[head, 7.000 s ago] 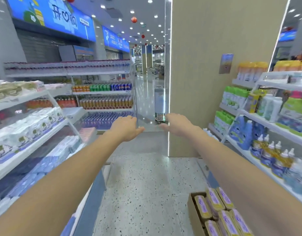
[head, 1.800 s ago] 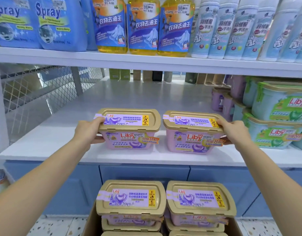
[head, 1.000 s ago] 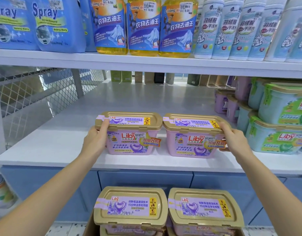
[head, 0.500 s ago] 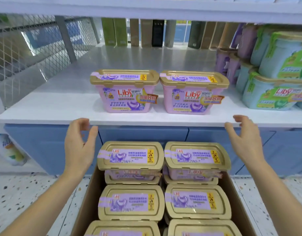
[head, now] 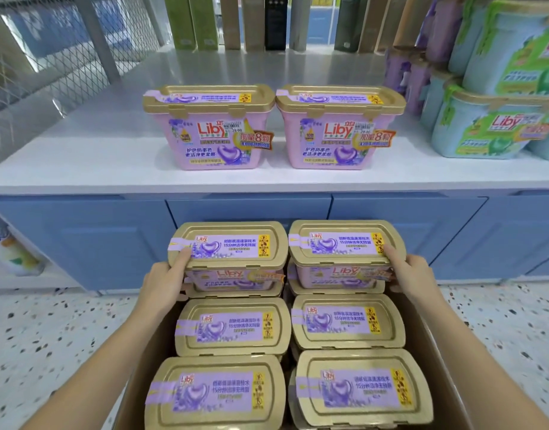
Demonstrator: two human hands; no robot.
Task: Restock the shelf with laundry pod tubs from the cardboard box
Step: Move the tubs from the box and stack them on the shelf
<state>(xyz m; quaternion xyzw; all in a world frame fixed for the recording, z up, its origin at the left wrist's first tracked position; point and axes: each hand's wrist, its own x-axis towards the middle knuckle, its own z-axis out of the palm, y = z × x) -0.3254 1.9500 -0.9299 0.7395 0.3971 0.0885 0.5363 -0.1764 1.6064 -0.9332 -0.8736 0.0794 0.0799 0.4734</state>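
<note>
Now | change: hands dropped from white shelf [head: 81,169], two gold-lidded pink pod tubs [head: 209,128] parked there | left hand [head: 161,283] curls round far-left boxed tub [head: 226,243], right hand [head: 412,274] round far-right tub [head: 338,242], brown cardboard box [head: 450,395] | next: lift pair.

We log: two shelf tubs [head: 208,128] side by side on shelf [head: 81,169] | stacked tubs [head: 496,131] to their right | cardboard box [head: 431,361] on floor [head: 50,336] before shelf | box tubs [head: 233,327] inside, two columns
</note>
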